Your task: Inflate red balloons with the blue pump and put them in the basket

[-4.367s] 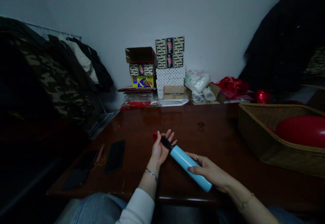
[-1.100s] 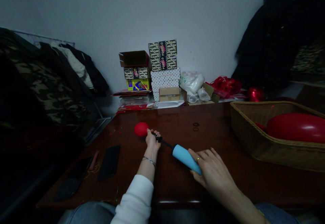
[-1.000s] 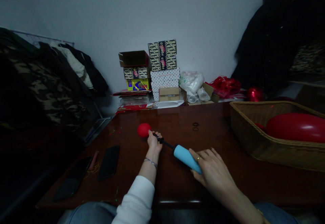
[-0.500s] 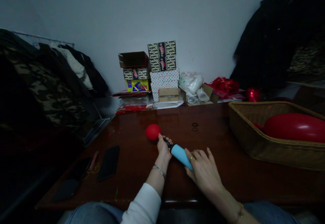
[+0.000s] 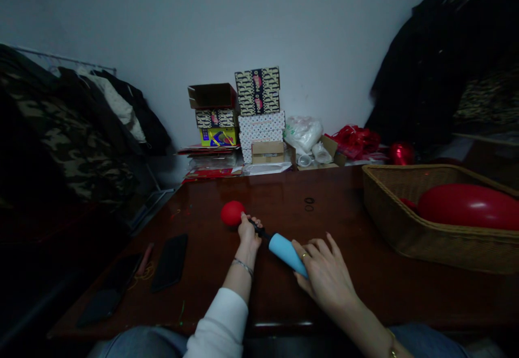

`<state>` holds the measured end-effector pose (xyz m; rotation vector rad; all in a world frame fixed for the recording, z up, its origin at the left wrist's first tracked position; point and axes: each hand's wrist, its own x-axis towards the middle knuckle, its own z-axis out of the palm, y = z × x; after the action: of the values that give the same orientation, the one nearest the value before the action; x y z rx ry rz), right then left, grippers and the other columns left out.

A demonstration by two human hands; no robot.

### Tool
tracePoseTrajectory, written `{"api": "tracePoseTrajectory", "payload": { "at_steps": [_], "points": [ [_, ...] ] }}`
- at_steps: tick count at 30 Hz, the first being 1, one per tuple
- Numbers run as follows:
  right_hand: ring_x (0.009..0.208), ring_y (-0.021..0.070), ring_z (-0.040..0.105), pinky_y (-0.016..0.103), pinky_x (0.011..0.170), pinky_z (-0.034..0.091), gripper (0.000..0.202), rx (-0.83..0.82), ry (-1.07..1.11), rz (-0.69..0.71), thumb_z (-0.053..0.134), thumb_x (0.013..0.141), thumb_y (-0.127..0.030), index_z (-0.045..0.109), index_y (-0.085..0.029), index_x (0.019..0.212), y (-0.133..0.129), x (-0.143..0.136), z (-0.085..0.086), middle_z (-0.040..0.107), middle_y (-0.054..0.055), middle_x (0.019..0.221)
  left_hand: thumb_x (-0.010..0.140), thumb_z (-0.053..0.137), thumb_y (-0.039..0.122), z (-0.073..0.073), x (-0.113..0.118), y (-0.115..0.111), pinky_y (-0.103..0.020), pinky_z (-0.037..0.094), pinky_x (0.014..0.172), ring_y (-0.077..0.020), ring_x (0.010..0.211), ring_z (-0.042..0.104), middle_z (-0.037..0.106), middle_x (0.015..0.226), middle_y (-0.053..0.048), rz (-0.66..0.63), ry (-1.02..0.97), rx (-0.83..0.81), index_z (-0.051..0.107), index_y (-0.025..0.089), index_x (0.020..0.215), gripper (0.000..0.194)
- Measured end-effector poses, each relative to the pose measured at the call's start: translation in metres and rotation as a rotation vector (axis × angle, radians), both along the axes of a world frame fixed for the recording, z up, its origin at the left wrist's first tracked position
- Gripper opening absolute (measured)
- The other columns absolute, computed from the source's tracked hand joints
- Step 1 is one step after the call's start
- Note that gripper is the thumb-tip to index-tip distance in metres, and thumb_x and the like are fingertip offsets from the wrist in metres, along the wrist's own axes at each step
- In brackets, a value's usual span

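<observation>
A small red balloon [image 5: 232, 213], partly inflated, sits at the black front end of a hand balloon pump [image 5: 288, 253] with a light blue barrel. My left hand [image 5: 248, 232] is closed around the balloon's neck and the pump's black end. At the pump's near end, my right hand [image 5: 326, 271] grips the blue barrel with thumb and forefinger, its other fingers extended. A length of black shaft shows between my left hand and the barrel. The pump slants from upper left to lower right above the brown table [image 5: 275, 196].
On the right stands a wicker basket [image 5: 405, 239] holding a large red balloon [image 5: 466, 206]. Two dark rings [image 5: 309, 204] lie mid-table. Phones [image 5: 170, 262] and a pinkish stick with yellow cord [image 5: 145, 260] lie left. Stacked boxes [image 5: 261, 131] stand behind.
My left hand and the red balloon have shifted left, away from the blue barrel. More of the black shaft shows. My right hand has stayed nearly in place.
</observation>
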<state>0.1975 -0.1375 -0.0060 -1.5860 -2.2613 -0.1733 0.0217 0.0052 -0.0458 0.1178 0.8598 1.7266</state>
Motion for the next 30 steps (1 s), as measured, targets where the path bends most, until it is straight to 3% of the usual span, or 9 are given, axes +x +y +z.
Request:
{"api": "tracePoseTrajectory", "payload": {
  "at_steps": [7, 12, 18, 24, 30],
  "points": [
    [0.101, 0.0247, 0.052, 0.05, 0.108, 0.015, 0.057, 0.039, 0.043, 0.059, 0.069, 0.068, -0.037, 0.056, -0.023, 0.122, -0.002, 0.017, 0.009, 0.067, 0.003, 0.097, 0.093, 0.04, 0.035, 0.021, -0.038, 0.016, -0.015, 0.028, 0.035, -0.0052, 0.035, 0.036, 0.036, 0.05, 0.006, 0.038, 0.004, 0.012, 0.039, 0.019, 0.068, 0.03],
    [0.102, 0.0246, 0.052, 0.05, 0.108, 0.015, 0.057, 0.059, 0.059, 0.059, 0.071, 0.067, -0.035, 0.057, -0.024, 0.121, -0.002, 0.021, 0.012, 0.067, 0.002, 0.098, 0.095, 0.036, 0.034, 0.022, -0.045, 0.019, -0.014, 0.028, 0.036, -0.0052, 0.035, 0.036, 0.036, 0.05, 0.006, 0.055, 0.006, 0.018, 0.038, 0.019, 0.068, 0.031],
    [0.108, 0.0267, 0.051, 0.052, 0.109, 0.013, 0.057, 0.071, 0.041, 0.038, 0.071, 0.067, -0.035, 0.058, -0.023, 0.12, 0.001, 0.014, 0.007, 0.068, 0.003, 0.096, 0.094, 0.037, 0.036, 0.011, -0.033, 0.012, -0.015, 0.027, 0.035, -0.0054, 0.035, 0.035, 0.036, 0.049, 0.006, 0.046, -0.005, 0.025, 0.037, 0.019, 0.068, 0.031],
    [0.113, 0.027, 0.049, 0.052, 0.109, 0.011, 0.052, 0.05, 0.01, -0.002, 0.067, 0.071, -0.033, 0.057, -0.021, 0.121, 0.001, 0.001, -0.001, 0.067, 0.006, 0.097, 0.093, 0.041, 0.036, -0.001, -0.005, -0.004, -0.016, 0.027, 0.035, -0.0058, 0.036, 0.036, 0.038, 0.05, 0.006, -0.019, 0.006, 0.039, 0.039, 0.019, 0.068, 0.03],
    [0.116, 0.0276, 0.048, 0.053, 0.109, 0.008, 0.048, 0.062, 0.019, -0.067, 0.064, 0.075, -0.03, 0.056, -0.02, 0.121, 0.001, -0.015, -0.006, 0.067, 0.007, 0.1, 0.092, 0.044, 0.037, 0.001, 0.021, -0.019, -0.016, 0.029, 0.035, -0.0061, 0.037, 0.036, 0.037, 0.051, 0.006, -0.1, 0.004, 0.03, 0.04, 0.018, 0.069, 0.03]
  ]
}}
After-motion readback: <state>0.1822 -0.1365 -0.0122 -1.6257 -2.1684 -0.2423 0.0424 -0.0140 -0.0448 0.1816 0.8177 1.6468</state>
